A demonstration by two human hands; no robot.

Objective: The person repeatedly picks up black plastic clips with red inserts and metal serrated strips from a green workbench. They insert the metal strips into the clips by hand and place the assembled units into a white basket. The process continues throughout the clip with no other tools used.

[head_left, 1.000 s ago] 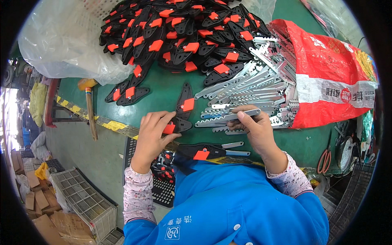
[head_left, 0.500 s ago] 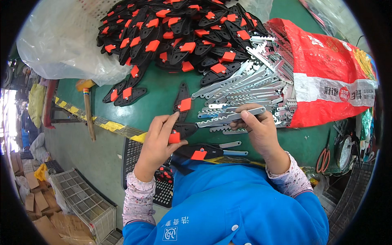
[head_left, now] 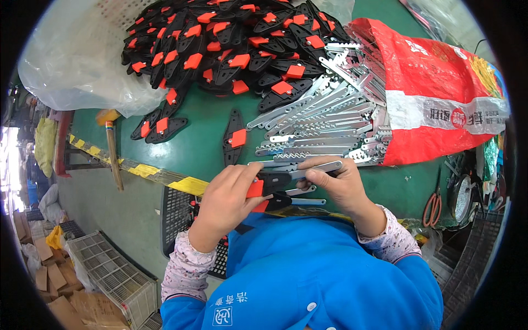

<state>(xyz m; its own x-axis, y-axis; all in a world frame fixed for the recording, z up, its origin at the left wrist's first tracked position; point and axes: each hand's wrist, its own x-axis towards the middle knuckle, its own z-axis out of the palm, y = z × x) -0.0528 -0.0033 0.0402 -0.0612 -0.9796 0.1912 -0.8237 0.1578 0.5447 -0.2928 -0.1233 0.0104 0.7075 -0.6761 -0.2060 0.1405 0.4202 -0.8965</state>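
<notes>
My left hand (head_left: 230,193) is closed round a black plastic part with a red tab (head_left: 274,180), just above the table's near edge. My right hand (head_left: 336,181) pinches a notched metal strip (head_left: 325,168), whose far end meets the right end of the black part; how deep it sits inside cannot be made out. Below my hands lies another black part (head_left: 281,201) with two metal strips sticking out to its right. A loose black part with a red tab (head_left: 235,137) rests on the green table just beyond my left hand.
Black parts with red tabs (head_left: 220,55) are heaped at the back beside a clear plastic bag (head_left: 71,71). Metal strips (head_left: 313,126) spill from a red sack (head_left: 440,99). A hammer (head_left: 113,148) lies left, scissors (head_left: 433,209) right; a black crate (head_left: 175,220) stands below the table edge.
The metal strip and the black part have come together, with my right hand moving slightly left and down. My left hand has shifted a little right.
</notes>
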